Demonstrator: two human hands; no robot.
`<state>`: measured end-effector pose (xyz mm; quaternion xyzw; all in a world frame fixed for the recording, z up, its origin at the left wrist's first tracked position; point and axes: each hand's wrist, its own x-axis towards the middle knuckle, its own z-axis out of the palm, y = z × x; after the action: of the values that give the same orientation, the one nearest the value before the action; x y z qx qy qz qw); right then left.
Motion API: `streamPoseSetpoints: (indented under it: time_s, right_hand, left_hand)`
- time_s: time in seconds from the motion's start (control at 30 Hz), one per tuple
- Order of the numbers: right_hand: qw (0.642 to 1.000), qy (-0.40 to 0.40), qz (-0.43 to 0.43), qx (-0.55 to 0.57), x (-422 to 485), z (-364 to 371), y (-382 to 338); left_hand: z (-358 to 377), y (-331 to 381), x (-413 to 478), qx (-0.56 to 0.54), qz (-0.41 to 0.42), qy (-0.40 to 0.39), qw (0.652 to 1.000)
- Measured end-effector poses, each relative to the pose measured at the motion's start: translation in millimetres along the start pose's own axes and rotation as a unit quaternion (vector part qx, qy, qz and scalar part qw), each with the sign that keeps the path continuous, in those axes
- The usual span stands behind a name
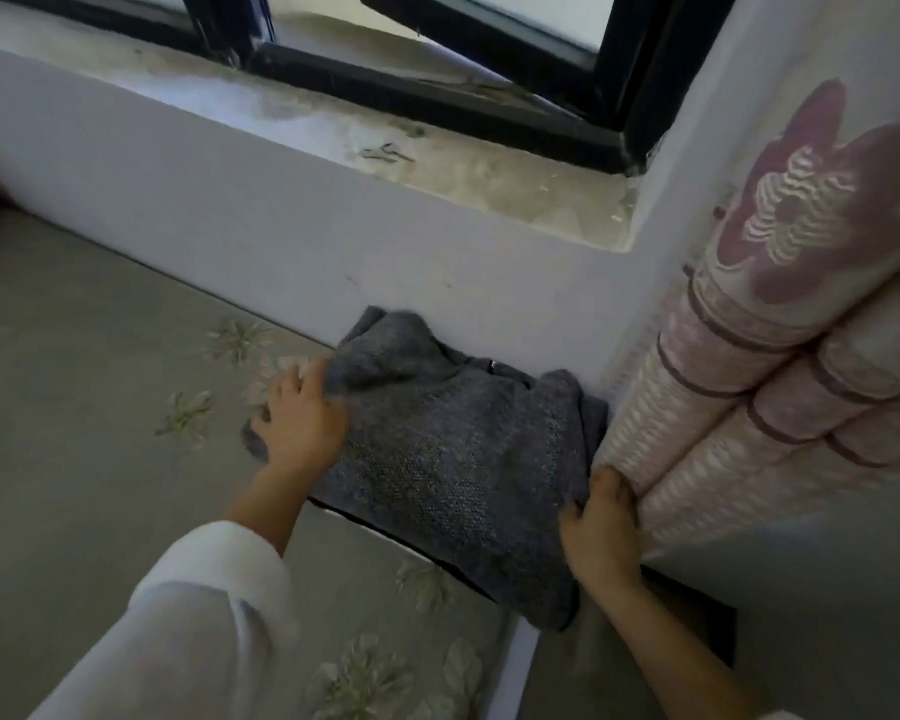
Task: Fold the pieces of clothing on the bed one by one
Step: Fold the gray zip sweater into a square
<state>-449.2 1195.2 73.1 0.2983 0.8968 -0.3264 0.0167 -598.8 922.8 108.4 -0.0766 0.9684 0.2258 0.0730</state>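
Though folded roughly square, grey knit sweater bunches along far edge.

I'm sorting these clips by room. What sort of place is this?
Most likely a bedroom: a floral bedsheet lies spread below a window, a pink flowered curtain hangs beside it, and a grey sweater lies on the sheet.

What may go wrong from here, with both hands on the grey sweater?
1. The grey sweater seems to lie partly past the bed edge; it may slide off.
2. The right hand is tight against the curtain, which may get caught in the fold.
3. Cloth at the left hand is bunched, so the fold may come out uneven.
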Motion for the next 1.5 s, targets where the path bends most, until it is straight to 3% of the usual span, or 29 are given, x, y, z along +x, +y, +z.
streamPoseSetpoints:
  time_s: [0.17, 0.33, 0.43, 0.63, 0.7, 0.77, 0.87, 0.93, 1.07, 1.23, 1.37, 1.5]
  right_hand:
    - [0.976, -0.065, -0.183, -0.097, 16.8, 33.1, -30.2]
    - [0.965, -0.132, -0.107, -0.200, 69.7, 62.7, -35.0]
    - [0.954, -0.165, -0.041, -0.248, 99.6, 71.3, -7.3]
    - [0.947, -0.242, 0.008, -0.213, 122.7, 89.1, 1.7]
    - [0.949, -0.215, 0.002, -0.230, 115.6, 84.6, -5.4]
    - [0.961, -0.164, -0.051, -0.219, 98.1, 83.3, -12.7]
    - [0.961, -0.199, -0.112, -0.155, 67.7, 90.1, -19.9]
    - [0.948, -0.246, -0.112, -0.165, 62.5, 98.5, -17.5]
    - [0.943, -0.249, -0.119, -0.186, 71.6, 110.7, -5.7]
    - [0.945, -0.253, -0.122, -0.166, 71.9, 106.2, -5.3]
    - [0.951, -0.209, -0.145, -0.178, 49.9, 92.0, -11.6]
    - [0.946, -0.177, -0.220, -0.158, 10.9, 78.6, -35.0]
  left_hand:
    - [64.1, 11.2, 12.9, 0.094, 0.148, -0.090, 0.980]
    - [101.4, 14.5, 43.4, 0.111, 0.059, -0.168, 0.978]
    - [124.0, -3.2, 47.3, 0.100, 0.031, -0.165, 0.981]
    - [150.4, -12.6, 57.4, 0.092, 0.035, -0.139, 0.985]
    - [147.6, -9.4, 56.1, 0.098, 0.056, -0.098, 0.989]
    - [138.2, -4.3, 63.8, 0.113, 0.130, -0.046, 0.984]
    - [124.5, 4.2, 95.3, 0.176, 0.237, -0.067, 0.953]
    - [121.6, 4.3, 117.4, 0.174, 0.181, -0.136, 0.958]
    - [137.8, -2.0, 129.5, 0.141, 0.059, -0.223, 0.963]
    - [132.6, 1.8, 96.2, 0.107, 0.073, -0.165, 0.978]
    - [121.4, -25.9, 13.6, 0.074, 0.105, -0.092, 0.987]
    - [102.5, -48.4, -49.9, 0.023, 0.018, -0.081, 0.996]
